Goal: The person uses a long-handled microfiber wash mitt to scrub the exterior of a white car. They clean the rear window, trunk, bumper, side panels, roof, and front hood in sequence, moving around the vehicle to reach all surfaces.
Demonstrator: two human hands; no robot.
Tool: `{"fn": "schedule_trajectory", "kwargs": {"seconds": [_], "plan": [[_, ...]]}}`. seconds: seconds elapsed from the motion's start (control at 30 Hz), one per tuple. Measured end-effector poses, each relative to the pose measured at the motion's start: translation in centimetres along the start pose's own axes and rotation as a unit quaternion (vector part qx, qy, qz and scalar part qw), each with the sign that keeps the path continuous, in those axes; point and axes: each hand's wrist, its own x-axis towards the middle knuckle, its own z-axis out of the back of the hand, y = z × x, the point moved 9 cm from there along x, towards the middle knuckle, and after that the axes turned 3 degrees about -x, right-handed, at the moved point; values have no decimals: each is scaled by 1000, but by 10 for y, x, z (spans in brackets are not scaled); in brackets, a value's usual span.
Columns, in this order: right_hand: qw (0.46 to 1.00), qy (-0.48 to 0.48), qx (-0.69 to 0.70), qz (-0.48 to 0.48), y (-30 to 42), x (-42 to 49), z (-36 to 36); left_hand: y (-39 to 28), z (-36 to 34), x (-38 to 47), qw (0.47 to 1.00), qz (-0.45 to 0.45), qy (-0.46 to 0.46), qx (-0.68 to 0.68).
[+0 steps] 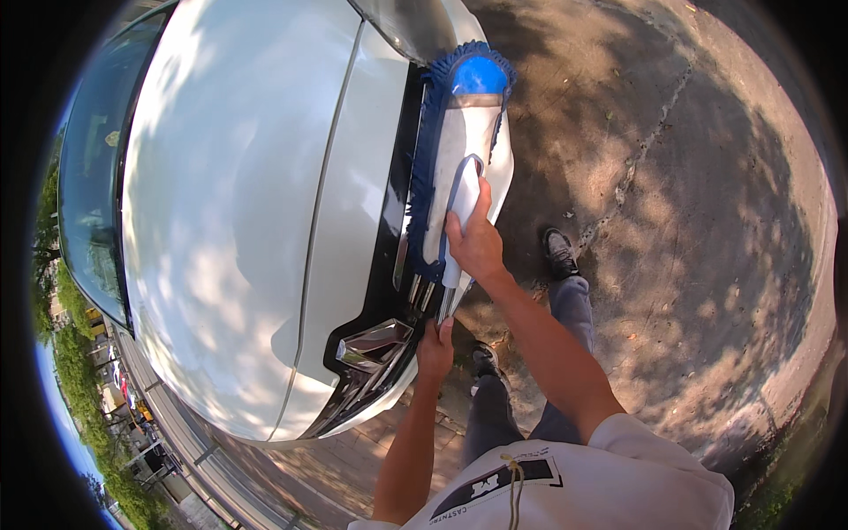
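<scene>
A car duster (468, 119) with a dark blue microfibre fringe, a pale fabric back and a bright blue tip lies along the front grille of a white car (225, 199). My right hand (478, 244) grips the white plastic handle (464, 192) above the duster's back. Lower down, my left hand (435, 349) is closed around the metal pole (446, 306) near the car's nose. Just left of that hand sits the chrome diamond emblem (374, 346) on the black grille (381, 265). The fringe's underside is hidden, though its edge appears to touch the grille.
The windscreen (93, 179) lies at the far left beyond the bonnet. My shoes (561, 254) stand on cracked, leaf-strewn pavement (689, 265) beside the bumper. A metal guardrail (218, 464) and trees (86, 377) run along the lower left. A pale kerb edge (818, 232) curves at the right.
</scene>
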Motion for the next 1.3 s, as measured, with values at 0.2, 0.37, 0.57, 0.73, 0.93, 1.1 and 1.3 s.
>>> {"fn": "schedule_trajectory", "kwargs": {"seconds": [0.2,0.37,0.57,0.73,0.93,1.1,1.3], "plan": [[967,66,146,-199,-94,-247,-98,173,55,-179,968,178,124,123],[963,97,174,-184,-105,-251,-88,128,60,-198,959,166,83,212],[995,18,100,-20,-60,35,29,-70,-13,-11,972,68,192,115],[994,83,69,-31,-27,231,66,-219,-56,92,930,65,246,-267],[962,44,233,-134,-124,170,45,-190,-70,45,910,172,229,-299],[891,92,367,-250,-189,-1,-8,-133,-56,-62,922,246,261,-143],[786,119,500,-344,-218,8,-31,-180,-106,-59,936,248,221,-117]]}}
